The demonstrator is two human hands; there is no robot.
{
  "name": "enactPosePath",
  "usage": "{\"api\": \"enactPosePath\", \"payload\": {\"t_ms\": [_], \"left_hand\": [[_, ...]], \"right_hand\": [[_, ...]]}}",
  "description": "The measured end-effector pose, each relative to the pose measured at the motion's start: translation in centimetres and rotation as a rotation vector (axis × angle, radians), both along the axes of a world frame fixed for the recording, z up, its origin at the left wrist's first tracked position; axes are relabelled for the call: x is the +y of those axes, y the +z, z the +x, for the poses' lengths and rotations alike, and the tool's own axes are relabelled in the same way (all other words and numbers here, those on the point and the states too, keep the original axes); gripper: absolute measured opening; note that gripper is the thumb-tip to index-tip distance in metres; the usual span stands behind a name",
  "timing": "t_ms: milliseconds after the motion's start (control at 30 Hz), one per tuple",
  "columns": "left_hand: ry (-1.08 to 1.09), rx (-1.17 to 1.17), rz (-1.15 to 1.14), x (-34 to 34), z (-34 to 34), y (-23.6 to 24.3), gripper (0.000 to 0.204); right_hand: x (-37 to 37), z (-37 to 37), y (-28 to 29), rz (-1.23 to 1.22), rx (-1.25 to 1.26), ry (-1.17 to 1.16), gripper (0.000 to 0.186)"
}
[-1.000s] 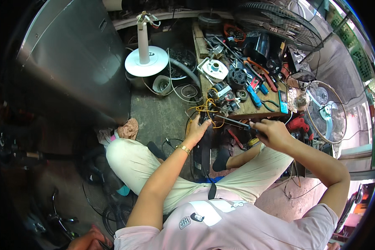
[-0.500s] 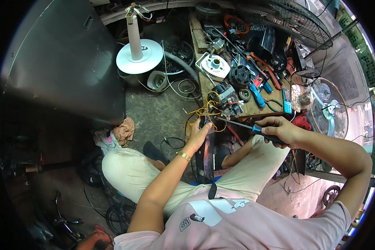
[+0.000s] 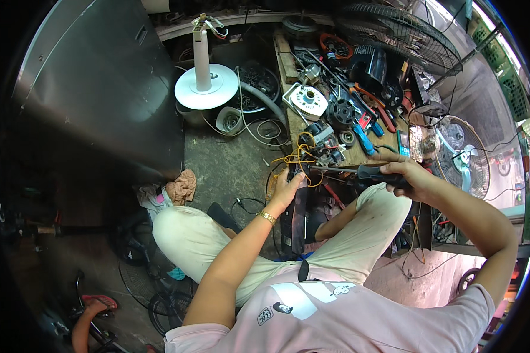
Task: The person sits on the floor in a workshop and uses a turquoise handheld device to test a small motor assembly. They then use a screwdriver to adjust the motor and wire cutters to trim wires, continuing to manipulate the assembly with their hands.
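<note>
"What was held?"

"At centre, the left hand [image 3: 287,189] gripped the upper end of a long, flat, black piece [image 3: 297,222]; right of centre, the right hand [image 3: 411,176] grasped a black-handled metal screwdriver [image 3: 369,172]."

"And the piece?"

"It seemed stiff, light, best held there, off the thin yellow wires [image 3: 300,157]."

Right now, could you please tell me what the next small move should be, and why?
I would probably ease the yellow wire aside before turning the screwdriver. Its loops hang around the shaft's tip end, where the left hand grips the long black part and the right hand points the shaft; whether wire and shaft touch is hard to tell.
</note>
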State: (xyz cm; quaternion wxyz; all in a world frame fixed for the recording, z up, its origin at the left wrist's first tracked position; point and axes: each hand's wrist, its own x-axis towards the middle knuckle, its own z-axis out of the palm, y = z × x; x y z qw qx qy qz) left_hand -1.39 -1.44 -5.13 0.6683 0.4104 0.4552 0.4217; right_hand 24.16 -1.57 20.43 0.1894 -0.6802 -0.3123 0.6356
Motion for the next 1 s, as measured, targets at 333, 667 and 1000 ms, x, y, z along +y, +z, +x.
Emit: {"api": "enactPosePath", "payload": {"t_ms": [333, 667, 1000], "left_hand": [[0.031, 0.095, 0.016, -0.7, 0.0, 0.1, 0.039], [0.048, 0.026, -0.025, -0.2, 0.1, 0.9, 0.036], [0.046, 0.089, 0.068, -0.1, 0.0, -0.4, 0.036]], "right_hand": [[1.6, -0.4, 1.2, 0.891, -1.121, 1.597, 0.054], [1.3, 0.8, -0.6, 0.932, -0.843, 1.270, 0.042], [0.9, 2.2, -2.6, 1.151, -0.700, 1.214, 0.044]]}}
